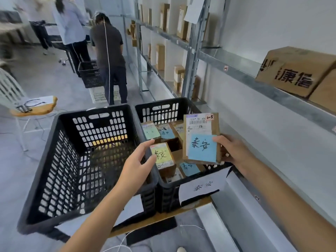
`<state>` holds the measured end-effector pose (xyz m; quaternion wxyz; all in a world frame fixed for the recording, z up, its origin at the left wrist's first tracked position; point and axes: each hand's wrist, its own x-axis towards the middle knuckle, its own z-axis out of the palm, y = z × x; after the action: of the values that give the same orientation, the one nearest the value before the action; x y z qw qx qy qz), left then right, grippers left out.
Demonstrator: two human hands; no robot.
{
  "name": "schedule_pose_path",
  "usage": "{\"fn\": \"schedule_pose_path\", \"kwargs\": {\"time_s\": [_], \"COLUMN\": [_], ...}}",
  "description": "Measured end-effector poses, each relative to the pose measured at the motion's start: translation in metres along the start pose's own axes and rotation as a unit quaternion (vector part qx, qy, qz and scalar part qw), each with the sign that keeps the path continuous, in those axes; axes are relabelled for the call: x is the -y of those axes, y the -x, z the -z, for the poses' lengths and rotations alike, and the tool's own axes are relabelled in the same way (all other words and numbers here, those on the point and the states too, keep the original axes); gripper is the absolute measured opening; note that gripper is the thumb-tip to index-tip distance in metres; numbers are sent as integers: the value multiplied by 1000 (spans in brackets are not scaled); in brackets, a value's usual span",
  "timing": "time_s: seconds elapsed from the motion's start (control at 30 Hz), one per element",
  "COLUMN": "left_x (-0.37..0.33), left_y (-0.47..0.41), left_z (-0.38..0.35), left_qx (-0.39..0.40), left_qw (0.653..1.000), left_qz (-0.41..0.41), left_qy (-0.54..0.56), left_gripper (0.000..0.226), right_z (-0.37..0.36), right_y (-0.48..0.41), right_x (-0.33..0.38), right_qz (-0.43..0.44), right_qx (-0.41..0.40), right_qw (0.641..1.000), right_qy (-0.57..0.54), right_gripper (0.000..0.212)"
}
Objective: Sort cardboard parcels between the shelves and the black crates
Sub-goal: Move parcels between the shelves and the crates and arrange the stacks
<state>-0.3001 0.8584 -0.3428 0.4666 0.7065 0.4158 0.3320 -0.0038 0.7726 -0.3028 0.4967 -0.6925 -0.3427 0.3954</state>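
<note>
Mid-frame, the right hand (231,150) gripped a blue-noted parcel (199,137) over the right crate (163,109); the left hand (137,161) pinched a yellow-noted parcel (163,158) inside.

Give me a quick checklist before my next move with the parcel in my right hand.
1. Right hand grip on the blue-note parcel: ok, fingers curl round its right edge.
2. Its note against the paper label on the right crate: writing appears to match, ok.
3. Left hand at the yellow-note parcel: touching or gripping, cannot tell.
4. Free spot among the parcels in the right crate: cannot tell.
5. Held parcel's barcode label faces up: ok.
</note>
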Motion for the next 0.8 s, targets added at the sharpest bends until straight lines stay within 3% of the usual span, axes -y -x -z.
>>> {"fn": "schedule_pose_path", "kwargs": {"time_s": [0.17, 0.33, 0.8], "left_x": [-6, -10, 3], "left_y": [-41, -77, -132], "left_z": [-24, -43, -74], "left_qx": [-4, -30, -94], "left_qw": [1000, 999, 987], "left_qz": [14, 38, 113], "left_qy": [10, -8, -59], "left_gripper": [43, 47, 47], "right_z": [-4, -4, -36], "right_y": [-52, -105, -210], "right_x": [-17, -28, -65], "right_qz": [-103, -164, -267], "right_qx": [79, 90, 217], "right_qw": [989, 978, 932], "right_qy": [75, 96, 116], "right_gripper": [35, 34, 23]}}
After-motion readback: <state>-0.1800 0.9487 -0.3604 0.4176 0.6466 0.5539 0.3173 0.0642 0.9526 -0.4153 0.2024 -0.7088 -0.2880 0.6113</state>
